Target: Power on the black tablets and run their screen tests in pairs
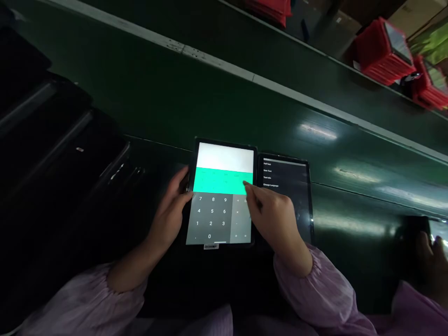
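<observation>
A tablet (212, 214) in the middle of the head view shows a calculator, with white above, a green band and grey number keys. My left hand (171, 210) grips its left edge, thumb on the front rim and fingers partly hidden behind. My right hand (275, 210) is over the tablet's right side, fingers curled in and the index fingertip at the green band. Nothing shows in that hand. A second tablet (289, 170) lies just to the right, displaying a dark text menu, partly covered by my right hand. A barcode label (211, 247) sticks out at the first tablet's bottom edge.
Dark stacked items (52, 126) stand at the left. A pale rail (217, 63) crosses the green work surface (157, 93). Stacks of red-cased tablets (385, 51) are at the far right. Another person's hand (434, 256) is by a lit device at the right edge.
</observation>
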`<state>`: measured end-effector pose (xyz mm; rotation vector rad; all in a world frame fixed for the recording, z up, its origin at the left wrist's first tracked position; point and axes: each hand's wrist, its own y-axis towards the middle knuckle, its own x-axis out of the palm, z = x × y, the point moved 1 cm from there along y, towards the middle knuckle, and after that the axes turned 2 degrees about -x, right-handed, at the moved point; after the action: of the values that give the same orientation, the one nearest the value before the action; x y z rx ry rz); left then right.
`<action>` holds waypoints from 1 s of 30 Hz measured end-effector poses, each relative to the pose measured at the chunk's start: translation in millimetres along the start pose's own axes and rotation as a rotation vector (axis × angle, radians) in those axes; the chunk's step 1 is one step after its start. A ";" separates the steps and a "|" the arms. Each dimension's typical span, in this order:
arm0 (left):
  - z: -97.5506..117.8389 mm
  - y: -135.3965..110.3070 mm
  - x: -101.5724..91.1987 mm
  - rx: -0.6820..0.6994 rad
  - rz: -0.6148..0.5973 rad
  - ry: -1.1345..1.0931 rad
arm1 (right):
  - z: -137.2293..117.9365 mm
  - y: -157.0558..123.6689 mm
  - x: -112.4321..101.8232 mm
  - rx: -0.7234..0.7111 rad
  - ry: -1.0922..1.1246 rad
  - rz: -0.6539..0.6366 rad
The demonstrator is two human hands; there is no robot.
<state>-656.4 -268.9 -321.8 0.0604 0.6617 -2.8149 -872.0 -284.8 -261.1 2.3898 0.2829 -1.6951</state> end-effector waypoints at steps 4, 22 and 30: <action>1.3 0.4 0.1 0.011 0.014 0.034 | 0.8 -1.4 -1.3 -0.008 0.008 0.041; 4.4 -1.7 1.5 0.057 -0.065 0.064 | -25.8 -10.9 7.3 -0.180 0.143 -0.093; 0.1 -0.5 0.4 0.080 -0.091 0.028 | 4.8 -1.7 -5.3 0.047 0.018 0.024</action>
<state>-656.9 -268.6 -321.5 0.0859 0.5717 -2.9326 -878.5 -284.8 -257.7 2.4329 0.2186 -1.6881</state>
